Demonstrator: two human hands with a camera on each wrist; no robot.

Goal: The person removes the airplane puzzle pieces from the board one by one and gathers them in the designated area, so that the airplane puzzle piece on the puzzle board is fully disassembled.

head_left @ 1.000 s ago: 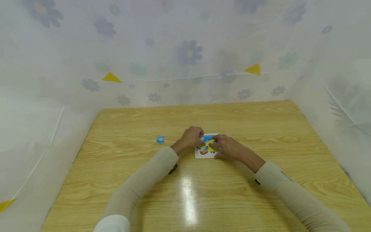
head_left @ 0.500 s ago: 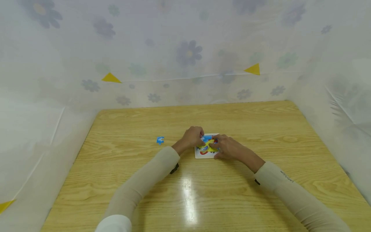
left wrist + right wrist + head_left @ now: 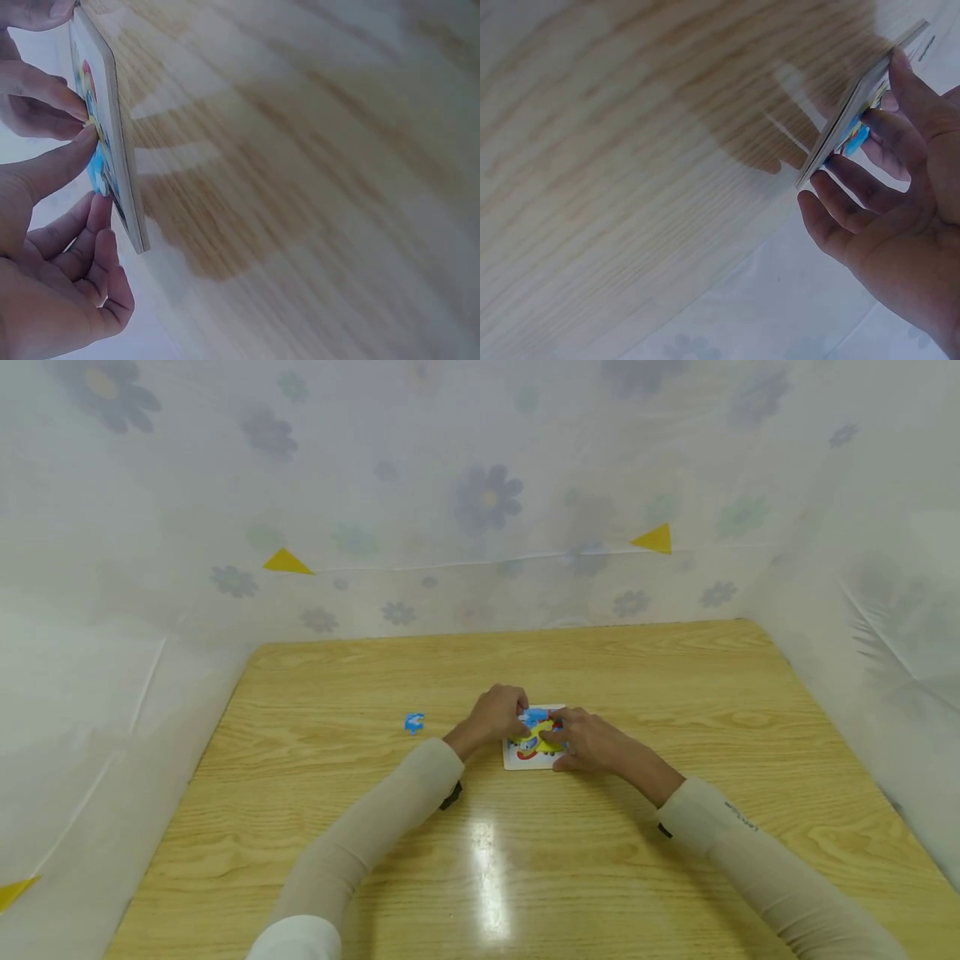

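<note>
My left hand (image 3: 497, 713) pinches a blue piece (image 3: 97, 172) at the board (image 3: 532, 763); my right hand (image 3: 598, 743) clamps the board's edges on the table (image 3: 645, 677). Probably light and stiff, best held by edges.

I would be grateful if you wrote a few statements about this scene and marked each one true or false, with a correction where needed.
1. The left hand and the right hand both touch the puzzle. True.
2. The loose blue-and-white piece lies to the right of the puzzle in the head view. False: it lies to the left.
3. The table has a wood-grain surface. True.
4. The right sleeve is black. False: it is light beige.
5. The backdrop behind the table has a flower pattern. True.
6. The left hand is touching the loose blue-and-white piece. False: that piece lies on the table, apart from both hands.
</note>
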